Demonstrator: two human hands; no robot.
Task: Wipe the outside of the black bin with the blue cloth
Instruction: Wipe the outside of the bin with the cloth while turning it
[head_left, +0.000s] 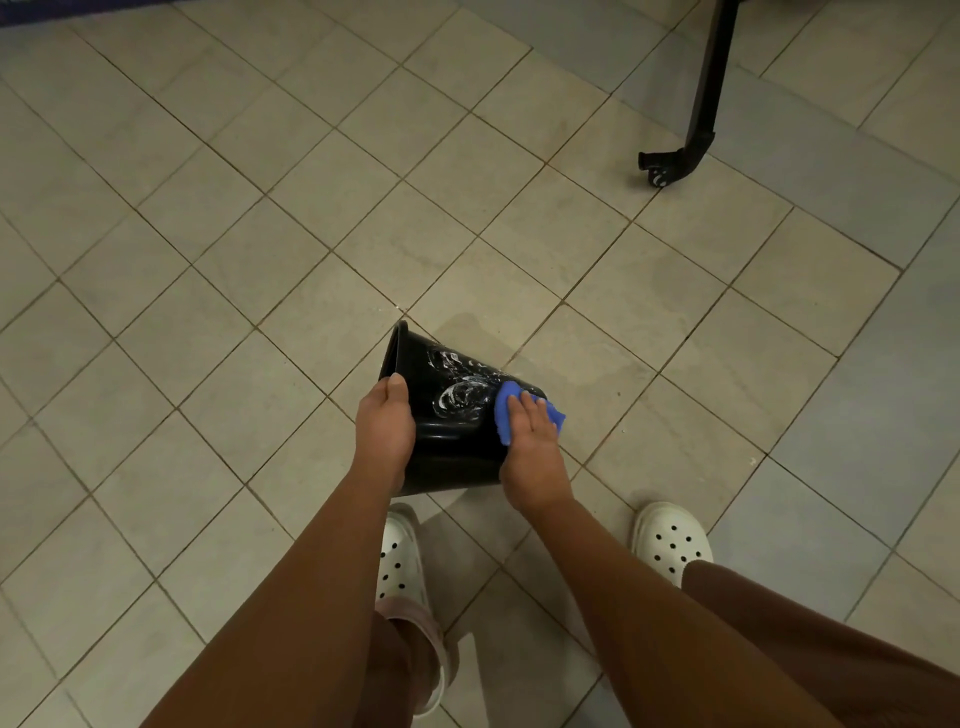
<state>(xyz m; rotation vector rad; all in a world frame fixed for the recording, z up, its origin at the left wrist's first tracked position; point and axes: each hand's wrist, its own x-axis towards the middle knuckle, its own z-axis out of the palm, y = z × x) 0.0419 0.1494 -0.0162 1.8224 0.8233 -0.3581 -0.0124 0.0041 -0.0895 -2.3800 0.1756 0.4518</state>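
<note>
A black bin (447, 431) is held off the tiled floor, tipped with its open mouth toward the upper left. White soapy smears mark its upper side. My left hand (385, 426) grips the bin at its rim, thumb on the outside wall. My right hand (530, 441) presses a blue cloth (506, 402) flat against the bin's right side, near its base, with fingers laid over the cloth. Part of the cloth sticks out to the right of my fingers.
Beige tiled floor (260, 234) spreads all around. My two feet in white perforated clogs (671, 540) stand below the bin. A black metal leg with a caster (670, 166) stands at the upper right.
</note>
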